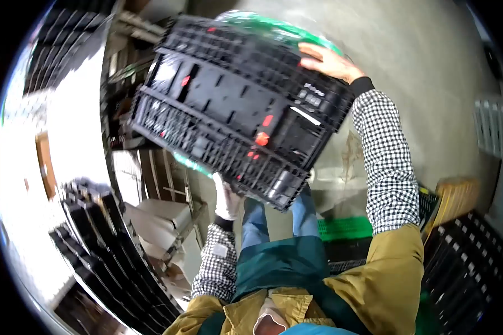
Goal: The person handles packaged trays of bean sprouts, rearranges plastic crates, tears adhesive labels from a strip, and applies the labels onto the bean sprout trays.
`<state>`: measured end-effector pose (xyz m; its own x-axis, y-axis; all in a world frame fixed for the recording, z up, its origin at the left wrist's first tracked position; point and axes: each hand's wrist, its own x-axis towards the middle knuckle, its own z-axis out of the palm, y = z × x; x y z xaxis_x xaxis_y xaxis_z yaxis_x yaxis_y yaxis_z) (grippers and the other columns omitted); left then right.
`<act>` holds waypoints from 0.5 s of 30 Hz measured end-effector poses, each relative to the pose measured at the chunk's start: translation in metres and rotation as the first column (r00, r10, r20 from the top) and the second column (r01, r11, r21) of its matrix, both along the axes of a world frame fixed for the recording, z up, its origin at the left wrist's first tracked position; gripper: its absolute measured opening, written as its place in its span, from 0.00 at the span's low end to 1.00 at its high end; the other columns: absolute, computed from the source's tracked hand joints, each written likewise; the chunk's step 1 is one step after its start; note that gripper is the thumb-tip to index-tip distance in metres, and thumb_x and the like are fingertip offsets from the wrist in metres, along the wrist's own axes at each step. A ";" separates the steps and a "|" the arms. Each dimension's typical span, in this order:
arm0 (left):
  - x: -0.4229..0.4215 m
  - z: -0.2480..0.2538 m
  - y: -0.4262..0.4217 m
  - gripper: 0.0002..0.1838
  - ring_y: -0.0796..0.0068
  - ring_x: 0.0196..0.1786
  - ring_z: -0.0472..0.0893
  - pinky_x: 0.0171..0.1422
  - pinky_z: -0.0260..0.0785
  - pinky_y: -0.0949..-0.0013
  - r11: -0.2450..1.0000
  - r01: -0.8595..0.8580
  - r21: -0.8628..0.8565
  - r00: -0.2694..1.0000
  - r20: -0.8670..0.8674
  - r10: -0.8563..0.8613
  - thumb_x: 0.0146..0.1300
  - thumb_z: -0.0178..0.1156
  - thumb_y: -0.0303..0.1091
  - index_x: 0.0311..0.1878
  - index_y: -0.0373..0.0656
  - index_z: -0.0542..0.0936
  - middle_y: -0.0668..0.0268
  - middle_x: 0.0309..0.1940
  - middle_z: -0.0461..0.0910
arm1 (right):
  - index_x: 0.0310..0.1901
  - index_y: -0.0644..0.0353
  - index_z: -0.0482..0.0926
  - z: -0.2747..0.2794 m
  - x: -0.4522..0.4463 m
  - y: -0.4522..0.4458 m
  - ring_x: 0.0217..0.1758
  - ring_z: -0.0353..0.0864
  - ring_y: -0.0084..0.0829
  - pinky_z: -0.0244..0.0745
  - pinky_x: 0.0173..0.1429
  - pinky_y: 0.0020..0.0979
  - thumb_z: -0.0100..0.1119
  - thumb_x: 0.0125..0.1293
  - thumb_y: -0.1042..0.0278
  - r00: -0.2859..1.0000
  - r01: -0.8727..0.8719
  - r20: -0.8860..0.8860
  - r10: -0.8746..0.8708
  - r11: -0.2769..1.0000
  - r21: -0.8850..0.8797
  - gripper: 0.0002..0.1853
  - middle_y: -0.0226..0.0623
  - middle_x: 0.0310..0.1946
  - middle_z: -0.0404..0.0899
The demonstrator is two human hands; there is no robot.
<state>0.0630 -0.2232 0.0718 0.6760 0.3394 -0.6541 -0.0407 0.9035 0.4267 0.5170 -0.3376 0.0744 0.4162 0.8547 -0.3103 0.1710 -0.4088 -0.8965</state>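
A large black plastic crate [223, 106] with red marks is held up, tilted, in front of my body. At its upper right edge is my right hand [331, 62], bare, fingers spread along the side. My left hand [227, 199], in a white glove, is at the lower edge, its fingers mostly hidden by the crate. Green material with clear plastic film [279, 28] shows behind the far edge, and a bit of green shows at the lower left edge.
Stacked black trays [95, 234] stand at the left beside a shelf with cardboard boxes [165, 215]. Near my right elbow are a green crate [346, 229], black crates [464, 268] and a yellow stack [455, 201]. A grey crate [490, 128] lies far right on the concrete floor [419, 72].
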 end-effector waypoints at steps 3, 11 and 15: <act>-0.003 -0.025 0.020 0.30 0.66 0.62 0.71 0.67 0.63 0.58 0.997 0.039 0.068 0.978 -0.208 -0.024 0.69 0.48 0.56 0.66 0.45 0.66 0.64 0.64 0.70 | 0.62 0.63 0.67 -0.057 -0.005 -0.121 0.61 0.73 0.26 0.66 0.64 0.28 0.56 0.69 0.59 0.759 0.650 -0.230 -0.610 0.733 0.200 0.25 0.39 0.57 0.75; 0.011 -0.005 0.015 0.30 0.65 0.58 0.74 0.64 0.66 0.60 0.966 -0.012 0.258 0.887 -0.443 0.129 0.63 0.56 0.52 0.63 0.45 0.70 0.65 0.59 0.74 | 0.63 0.69 0.63 -0.385 -0.251 -0.154 0.61 0.69 0.49 0.64 0.65 0.43 0.46 0.67 0.68 0.863 0.504 0.191 -0.467 0.785 -0.361 0.24 0.57 0.58 0.68; 0.030 0.002 0.004 0.27 0.65 0.56 0.77 0.62 0.70 0.60 0.942 0.098 0.321 0.886 -0.460 0.065 0.65 0.54 0.51 0.60 0.44 0.72 0.65 0.56 0.77 | 0.56 0.71 0.64 -0.395 -0.248 -0.076 0.54 0.72 0.54 0.70 0.57 0.46 0.51 0.63 0.73 0.570 0.772 0.044 -0.820 0.517 -0.369 0.20 0.62 0.52 0.70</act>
<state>0.0935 -0.2187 0.0734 0.3348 0.5790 -0.7434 0.2463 0.7078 0.6621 0.2690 -0.4132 -0.3202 0.8105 0.0244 -0.5852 -0.4693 -0.5707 -0.6739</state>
